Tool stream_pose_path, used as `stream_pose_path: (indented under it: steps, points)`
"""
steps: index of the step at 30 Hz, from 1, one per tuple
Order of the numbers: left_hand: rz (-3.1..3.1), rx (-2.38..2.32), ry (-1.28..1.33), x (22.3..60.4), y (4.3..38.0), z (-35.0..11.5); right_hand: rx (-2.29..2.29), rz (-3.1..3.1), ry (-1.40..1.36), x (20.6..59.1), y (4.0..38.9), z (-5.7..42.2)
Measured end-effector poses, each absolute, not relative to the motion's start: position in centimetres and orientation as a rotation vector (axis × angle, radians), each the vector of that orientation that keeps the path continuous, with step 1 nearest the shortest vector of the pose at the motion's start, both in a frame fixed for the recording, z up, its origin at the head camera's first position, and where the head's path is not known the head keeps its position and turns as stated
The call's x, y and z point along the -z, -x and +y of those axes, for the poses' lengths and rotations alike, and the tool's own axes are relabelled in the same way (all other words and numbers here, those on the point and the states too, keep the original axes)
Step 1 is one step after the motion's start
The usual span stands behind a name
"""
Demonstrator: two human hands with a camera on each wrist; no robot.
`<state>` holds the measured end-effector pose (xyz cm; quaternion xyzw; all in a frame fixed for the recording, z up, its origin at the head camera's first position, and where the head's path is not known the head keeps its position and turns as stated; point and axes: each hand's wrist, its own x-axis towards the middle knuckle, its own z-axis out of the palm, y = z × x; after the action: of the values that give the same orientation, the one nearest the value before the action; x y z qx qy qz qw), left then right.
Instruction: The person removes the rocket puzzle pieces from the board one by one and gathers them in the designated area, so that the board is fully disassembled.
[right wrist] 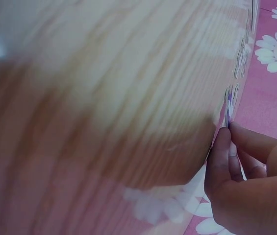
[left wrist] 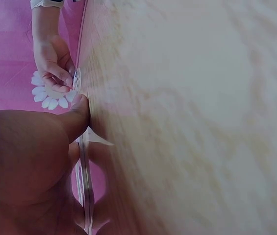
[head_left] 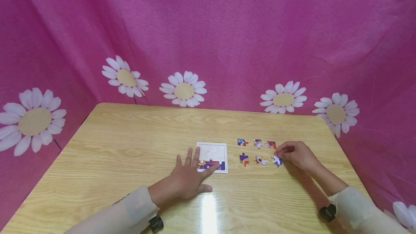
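Observation:
My left hand (head_left: 188, 178) lies with fingers spread over the left and lower edge of a white-framed puzzle board (head_left: 212, 151). Its index finger reaches across the joined purple and orange pieces (head_left: 222, 166) along the board's bottom; the upper part of the board is bare white. At the right, my right hand (head_left: 299, 154) pinches a white and purple puzzle piece (head_left: 277, 160) between thumb and fingertips, low over the table. The right wrist view shows the piece's purple edge (right wrist: 229, 100) at the tips of the fingers.
Several loose puzzle pieces (head_left: 243, 159) lie in two rows between the board and my right hand, among them an orange and white one (head_left: 260, 160). The wooden table (head_left: 146, 129) ends at a pink curtain (head_left: 227, 46) printed with daisies.

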<state>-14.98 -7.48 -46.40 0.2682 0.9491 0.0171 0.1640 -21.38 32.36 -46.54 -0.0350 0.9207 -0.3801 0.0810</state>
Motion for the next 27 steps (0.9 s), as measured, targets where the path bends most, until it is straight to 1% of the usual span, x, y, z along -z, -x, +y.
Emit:
stream_pose_path:
  steps: [14,27]
  points:
    - [2.710,-0.060,-0.770,46.6,15.1,-7.5,1.275,2.648,0.084,46.2,21.4,32.5]
    - [2.694,-0.065,-0.770,46.4,15.0,-7.5,1.304,2.627,0.099,45.6,21.5,30.9]
